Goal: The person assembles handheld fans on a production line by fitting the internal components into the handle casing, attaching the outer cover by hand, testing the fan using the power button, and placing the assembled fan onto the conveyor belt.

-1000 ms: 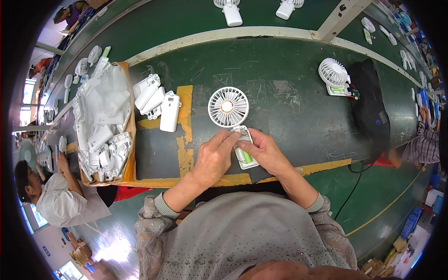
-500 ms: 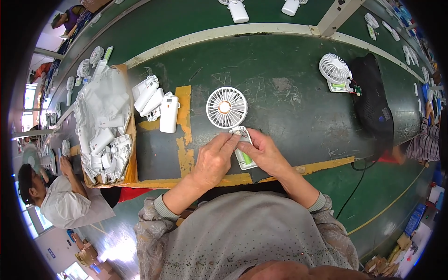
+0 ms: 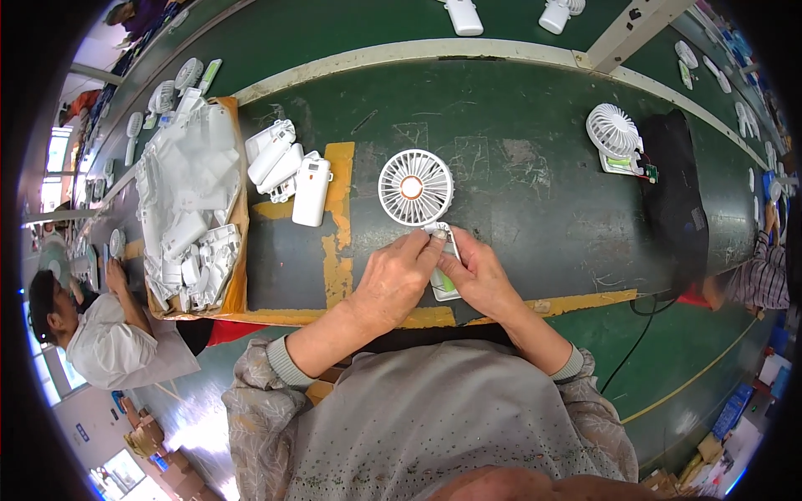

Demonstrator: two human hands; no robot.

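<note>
A white handheld fan (image 3: 416,200) with an orange-ringed hub lies face up before me, and its handle points toward me. That handle is open, with a light green battery (image 3: 444,285) showing inside. My left hand (image 3: 394,277) is closed, its fingertips pinching at the top of the handle just below the fan head; what small part they press on is hidden. My right hand (image 3: 483,280) grips the handle from the right side, thumb laid across it. White handle covers (image 3: 312,194) rest in a small pile to the left.
A cardboard box (image 3: 239,250) lined with plastic holds white casings at the left. On the right stand another fan (image 3: 614,132) with a small circuit board (image 3: 651,173) and a black cloth-like thing (image 3: 675,192). A metal post (image 3: 633,35) rises at the back; a co-worker (image 3: 109,338) sits at left.
The view has shifted slightly. My left fingertips have moved a little over the top of the handle, while my right hand keeps its grip.
</note>
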